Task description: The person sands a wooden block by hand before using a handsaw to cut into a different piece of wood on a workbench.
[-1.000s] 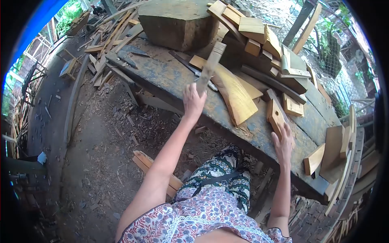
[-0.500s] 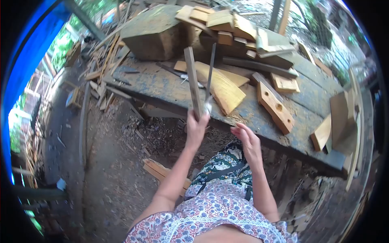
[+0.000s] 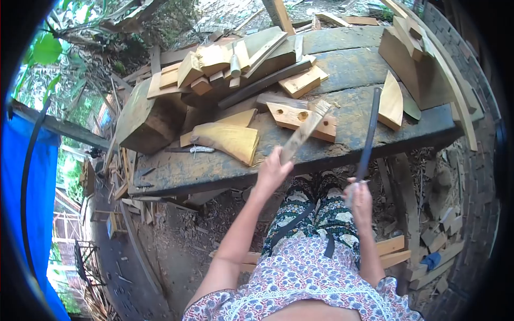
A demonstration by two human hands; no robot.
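Observation:
My left hand [image 3: 274, 170] is closed round the lower end of a flat wooden strip [image 3: 303, 134], which slants up to the right over the bench edge. Out to the right, my right hand [image 3: 361, 203] grips the pale, wrapped-looking handle of a long, dark, narrow file [image 3: 369, 136]. The file points upward, apart from the strip. Behind the strip lies a wooden block with round holes [image 3: 289, 119], partly covered by it. A yellowish curved wooden piece [image 3: 227, 140] rests left of my left hand, beside a thin tool with a white handle [image 3: 202, 149].
The worn, blue-stained bench [image 3: 342, 75] spans the view ahead. Stacked offcuts [image 3: 214, 59] and a big wooden block [image 3: 147, 120] stand at its back left. A pointed wooden piece [image 3: 392, 101] and tall boards [image 3: 412, 72] are at the right. Scrap wood [image 3: 393, 251] lies below.
The file has passed from my left hand to my right, which has moved right with it. The strip has tilted rightward in my left hand. The camera view has swung right.

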